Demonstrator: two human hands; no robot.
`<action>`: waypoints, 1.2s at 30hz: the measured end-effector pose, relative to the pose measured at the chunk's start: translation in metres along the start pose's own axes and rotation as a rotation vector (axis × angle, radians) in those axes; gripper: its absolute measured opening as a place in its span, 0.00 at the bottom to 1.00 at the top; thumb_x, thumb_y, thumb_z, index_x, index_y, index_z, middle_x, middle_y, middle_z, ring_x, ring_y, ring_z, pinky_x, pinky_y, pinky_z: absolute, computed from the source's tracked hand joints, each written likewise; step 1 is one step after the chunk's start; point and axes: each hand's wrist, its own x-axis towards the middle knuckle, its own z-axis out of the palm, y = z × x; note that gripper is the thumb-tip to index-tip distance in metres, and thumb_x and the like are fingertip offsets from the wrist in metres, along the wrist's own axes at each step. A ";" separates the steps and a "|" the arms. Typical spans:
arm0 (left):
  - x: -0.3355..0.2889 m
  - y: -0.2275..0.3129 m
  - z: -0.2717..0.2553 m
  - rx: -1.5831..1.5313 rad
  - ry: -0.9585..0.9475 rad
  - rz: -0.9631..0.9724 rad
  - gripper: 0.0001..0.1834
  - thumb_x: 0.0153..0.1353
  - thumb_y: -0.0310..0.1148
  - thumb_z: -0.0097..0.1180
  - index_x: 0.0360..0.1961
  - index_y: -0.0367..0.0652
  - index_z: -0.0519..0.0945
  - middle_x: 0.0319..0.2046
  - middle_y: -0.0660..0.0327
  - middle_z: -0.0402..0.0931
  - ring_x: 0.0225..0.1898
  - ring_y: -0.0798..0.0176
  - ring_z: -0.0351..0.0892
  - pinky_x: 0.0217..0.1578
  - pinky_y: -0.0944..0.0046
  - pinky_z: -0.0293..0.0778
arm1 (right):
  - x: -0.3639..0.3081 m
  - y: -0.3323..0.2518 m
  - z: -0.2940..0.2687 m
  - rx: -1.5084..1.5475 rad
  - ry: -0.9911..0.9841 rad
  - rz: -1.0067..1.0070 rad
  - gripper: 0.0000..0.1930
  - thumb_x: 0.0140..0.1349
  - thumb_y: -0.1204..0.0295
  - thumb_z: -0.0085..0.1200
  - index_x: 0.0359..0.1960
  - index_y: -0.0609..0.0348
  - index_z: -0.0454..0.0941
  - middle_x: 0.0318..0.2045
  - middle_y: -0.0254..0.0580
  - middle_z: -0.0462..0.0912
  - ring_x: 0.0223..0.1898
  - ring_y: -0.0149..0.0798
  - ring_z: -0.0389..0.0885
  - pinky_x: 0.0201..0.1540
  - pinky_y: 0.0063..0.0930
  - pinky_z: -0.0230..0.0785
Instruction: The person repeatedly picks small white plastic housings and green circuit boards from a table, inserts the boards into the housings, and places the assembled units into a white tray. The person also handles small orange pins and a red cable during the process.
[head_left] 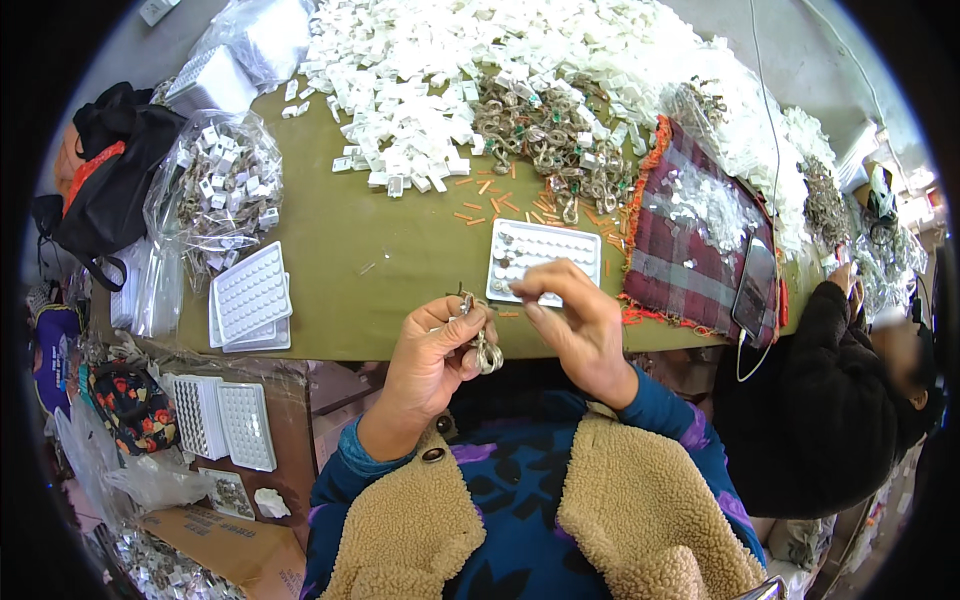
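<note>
We observe the left hand [428,352] curled closed around a small bunch of metal links [482,342]; the thumb presses the bunch against the fingers, and a few silvery links hang out below the fist, just over the near edge of the olive-green table [400,240]. The right hand [578,322] sits just beside it, thumb and forefinger pinched together at the near rim of a white compartment tray [545,253]. We cannot tell whether a piece lies between those fingertips; it is too small to resolve.

The tray lies flat on the table directly beyond both hands. Several of its left-hand wells hold small dark pieces; the rest appear bare.

Beyond the tray we note scattered short orange sticks [500,205], then a heap of tangled metal chain parts [545,135], and behind that a large mound of small white plastic pieces [450,60]. To the left of the hands lies a stack of unused white trays [250,298], and further left a clear bag [220,190] of mixed white and metal parts. To the right a red plaid cloth [690,240] covers the table, with a phone [755,290] on its near corner. A second person in a dark sleeve [820,390] sits at the right.
</note>
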 end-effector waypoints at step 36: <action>0.102 0.081 -0.014 2.194 0.293 0.446 0.03 0.57 0.29 0.59 0.31 0.42 0.80 0.33 0.54 0.77 0.34 0.48 0.80 0.36 0.51 0.75 | -0.036 0.025 -0.055 0.743 -0.307 0.569 0.05 0.67 0.78 0.56 0.42 0.65 0.75 0.29 0.34 0.79 0.26 0.21 0.74 0.27 0.16 0.67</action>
